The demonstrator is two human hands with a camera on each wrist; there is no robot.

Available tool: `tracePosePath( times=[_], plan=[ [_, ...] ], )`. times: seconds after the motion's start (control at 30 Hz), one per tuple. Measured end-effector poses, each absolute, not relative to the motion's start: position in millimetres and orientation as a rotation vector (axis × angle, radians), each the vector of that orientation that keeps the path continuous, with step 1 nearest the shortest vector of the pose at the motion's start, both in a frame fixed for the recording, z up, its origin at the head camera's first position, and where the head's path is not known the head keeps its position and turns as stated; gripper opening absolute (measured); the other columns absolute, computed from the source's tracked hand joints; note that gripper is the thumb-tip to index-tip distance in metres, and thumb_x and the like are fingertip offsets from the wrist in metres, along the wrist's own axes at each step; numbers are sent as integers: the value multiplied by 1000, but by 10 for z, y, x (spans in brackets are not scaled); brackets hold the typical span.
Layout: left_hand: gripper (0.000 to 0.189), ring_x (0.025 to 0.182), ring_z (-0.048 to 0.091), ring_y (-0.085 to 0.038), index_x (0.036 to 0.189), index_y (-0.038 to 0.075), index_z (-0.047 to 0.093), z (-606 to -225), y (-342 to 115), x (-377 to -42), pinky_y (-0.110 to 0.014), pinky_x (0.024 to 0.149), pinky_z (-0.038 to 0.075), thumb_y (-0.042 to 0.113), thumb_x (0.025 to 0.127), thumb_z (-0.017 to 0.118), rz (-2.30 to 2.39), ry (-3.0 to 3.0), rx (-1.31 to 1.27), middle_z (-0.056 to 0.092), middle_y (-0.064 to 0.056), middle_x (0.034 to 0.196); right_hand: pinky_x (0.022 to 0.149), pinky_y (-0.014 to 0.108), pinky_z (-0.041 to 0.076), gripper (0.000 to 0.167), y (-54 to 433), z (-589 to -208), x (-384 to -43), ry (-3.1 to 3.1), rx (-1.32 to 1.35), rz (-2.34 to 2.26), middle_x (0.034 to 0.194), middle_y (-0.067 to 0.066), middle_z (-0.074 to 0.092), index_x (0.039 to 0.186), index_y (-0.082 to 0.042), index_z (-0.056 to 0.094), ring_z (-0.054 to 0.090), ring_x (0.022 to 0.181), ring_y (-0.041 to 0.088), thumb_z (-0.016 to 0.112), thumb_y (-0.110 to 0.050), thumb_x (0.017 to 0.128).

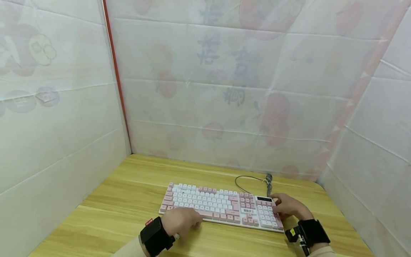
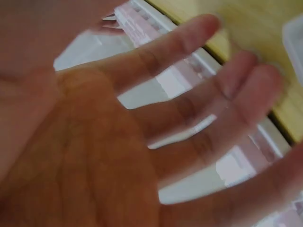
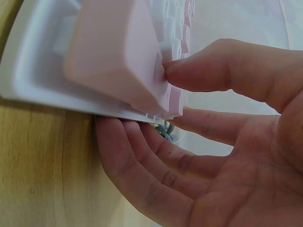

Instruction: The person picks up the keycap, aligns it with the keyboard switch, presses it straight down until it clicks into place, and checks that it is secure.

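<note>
A pink and white computer keyboard point(image 1: 205, 204) lies on the table, running left to right in the head view. At its right end, my right hand point(image 1: 290, 207) grips the side edge. In the right wrist view, the thumb point(image 3: 199, 78) presses on the keys from above while the other fingers point(image 3: 142, 172) curl beneath the rim. My left hand point(image 1: 180, 222) is at the keyboard's front edge, left of its middle. Its fingers point(image 2: 165, 49) are spread and fairly straight in the left wrist view, with parts of the keyboard showing between them.
A dark cable point(image 1: 269, 184), partly bundled, lies behind the keyboard's right end, with a thin loop to its left. The wood-grain table point(image 1: 135, 178) is enclosed by white printed sheets point(image 1: 192, 107) at the back and both sides. A red strip point(image 1: 115, 67) marks the left corner.
</note>
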State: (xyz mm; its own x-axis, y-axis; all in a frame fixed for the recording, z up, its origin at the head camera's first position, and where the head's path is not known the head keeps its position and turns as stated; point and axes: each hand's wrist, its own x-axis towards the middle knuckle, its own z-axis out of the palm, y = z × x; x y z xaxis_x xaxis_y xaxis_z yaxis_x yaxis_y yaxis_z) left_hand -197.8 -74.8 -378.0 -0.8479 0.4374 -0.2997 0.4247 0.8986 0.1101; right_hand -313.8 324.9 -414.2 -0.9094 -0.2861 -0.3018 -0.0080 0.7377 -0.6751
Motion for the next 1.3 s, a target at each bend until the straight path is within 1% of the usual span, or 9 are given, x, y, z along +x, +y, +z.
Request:
tracePosePath(
  times=[0.13,0.37,0.47,0.63,0.77,0.87,1.03,1.17,1.3],
  plan=[
    [53,70,47,-8,79,20,58,-3770,-760,-1967,-24,62,44,-6,54,97,-7,2778,522,53,10,77,75,44,59,71,3254,-4150,-3148,2542,-209,-988,114,25,62,150,17,34,64,88,24,66,-3,91],
    [41,63,52,-11,68,16,58,-3788,-763,-1978,-25,56,48,-14,65,86,-111,2811,443,58,4,70,76,44,58,72,3251,-4153,-3137,2534,-206,-1004,112,23,63,151,17,33,63,87,24,67,-3,91],
    [39,60,52,-11,64,15,59,-3796,-763,-1986,-24,54,47,-15,67,83,-118,2820,447,58,3,67,76,45,57,71,3251,-4147,-3136,2524,-206,-1009,115,25,62,151,17,32,64,89,26,66,-2,92],
    [43,64,51,-11,65,16,58,-3791,-759,-1993,-25,57,47,-12,62,90,-79,2798,426,57,5,69,76,44,57,70,3256,-4159,-3140,2535,-203,-1014,118,27,62,151,16,33,64,89,27,66,-2,92],
    [45,64,50,-10,66,17,58,-3770,-760,-2011,-25,57,44,-2,58,97,-5,2772,421,56,6,69,74,43,56,70,3271,-4197,-3145,2565,-225,-1015,118,26,62,151,15,34,63,86,25,67,-2,91],
    [41,60,48,-10,63,16,57,-3770,-770,-2011,-24,54,41,-5,63,93,30,2783,460,55,6,65,73,43,56,71,3271,-4206,-3143,2574,-232,-1015,114,23,63,151,15,34,62,84,25,68,-2,91],
    [39,55,45,-10,59,15,54,-3790,-771,-1986,-23,49,36,-14,70,78,-13,2814,510,52,5,60,74,42,55,70,3273,-4189,-3139,2555,-224,-995,114,22,63,151,16,34,63,88,25,67,-2,92],
    [39,54,43,-10,58,14,53,-3795,-767,-1987,-23,49,34,-16,72,74,-12,2820,510,50,4,60,76,43,56,69,3275,-4166,-3139,2531,-226,-1004,119,26,62,151,16,33,64,91,27,66,-2,93],
    [37,54,43,-10,59,14,54,-3792,-773,-2002,-23,49,33,-14,76,72,-13,2822,519,51,3,61,76,44,56,69,3267,-4156,-3131,2535,-234,-1009,117,25,62,151,17,33,63,88,26,66,-2,93]
  ],
)
